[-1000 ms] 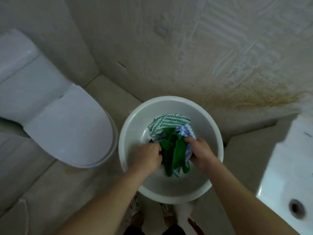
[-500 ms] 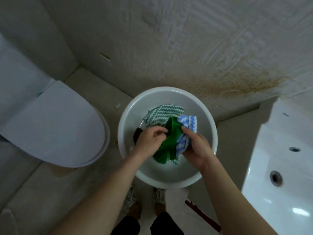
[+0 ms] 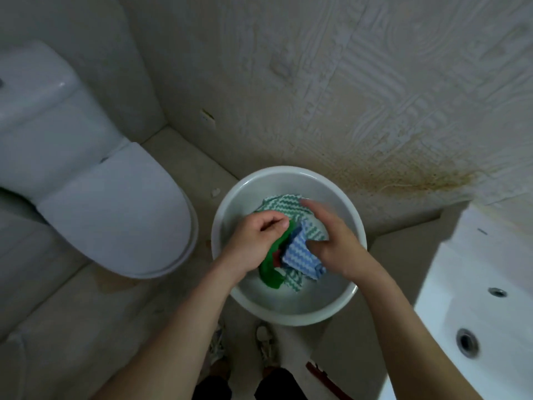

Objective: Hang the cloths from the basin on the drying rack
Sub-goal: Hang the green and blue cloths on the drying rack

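Observation:
A white round basin [image 3: 288, 320] stands on the floor by the wall. Inside lie a plain green cloth [image 3: 269, 274], a blue-and-white zigzag cloth [image 3: 300, 252] and a green-and-white zigzag cloth [image 3: 278, 203]. My left hand [image 3: 256, 241] is curled and grips the upper end of the plain green cloth, which hangs down into the basin. My right hand [image 3: 331, 241] is blurred. Its fingers stretch out over the green-and-white cloth and its thumb lies on the blue-and-white cloth. No drying rack is in view.
A white toilet [image 3: 115, 215] with its lid down stands to the left, close to the basin. A white sink [image 3: 476, 313] fills the lower right. My shoes [image 3: 265, 345] are just in front of the basin, with a dark red object [image 3: 323, 379] beside them.
My right hand let the blue-and-white cloth drop lower and reached forward over the green-and-white cloth. My left hand kept its grip on the green cloth. The view tilted upward.

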Available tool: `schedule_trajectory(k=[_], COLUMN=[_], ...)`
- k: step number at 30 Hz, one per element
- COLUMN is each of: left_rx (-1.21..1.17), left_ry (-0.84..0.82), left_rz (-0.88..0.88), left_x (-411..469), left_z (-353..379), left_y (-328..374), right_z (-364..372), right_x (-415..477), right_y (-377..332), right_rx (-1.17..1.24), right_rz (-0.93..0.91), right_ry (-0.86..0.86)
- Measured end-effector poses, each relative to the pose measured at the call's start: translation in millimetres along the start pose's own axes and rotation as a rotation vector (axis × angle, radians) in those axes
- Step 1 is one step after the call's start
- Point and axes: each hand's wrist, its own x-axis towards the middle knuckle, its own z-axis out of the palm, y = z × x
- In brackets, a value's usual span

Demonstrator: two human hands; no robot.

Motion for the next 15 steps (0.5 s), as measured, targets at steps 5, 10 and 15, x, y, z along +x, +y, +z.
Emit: schedule_trajectory(k=[5,10,15], left_rx=[0.034,-0.175,-0.557], left_ry=[-0.032,0.179,0.394], left_rz=[0.074,0.066,0.100], left_x=[-26.8,-64.6,-95.7], left_z=[4.4,3.6,7.7], left_y=[43.5,76.3,99.8], right_z=[-19.9,-31.7,-50.6], right_x=[3.8,8.1,2.6], right_y=[-42.1,-38.6,-25.0], right_rx=[0.258,-0.009,0.101], right_rz=[-0.134,-0.160,-0.099], right_ry=[-0.329,-0.437,-0.382])
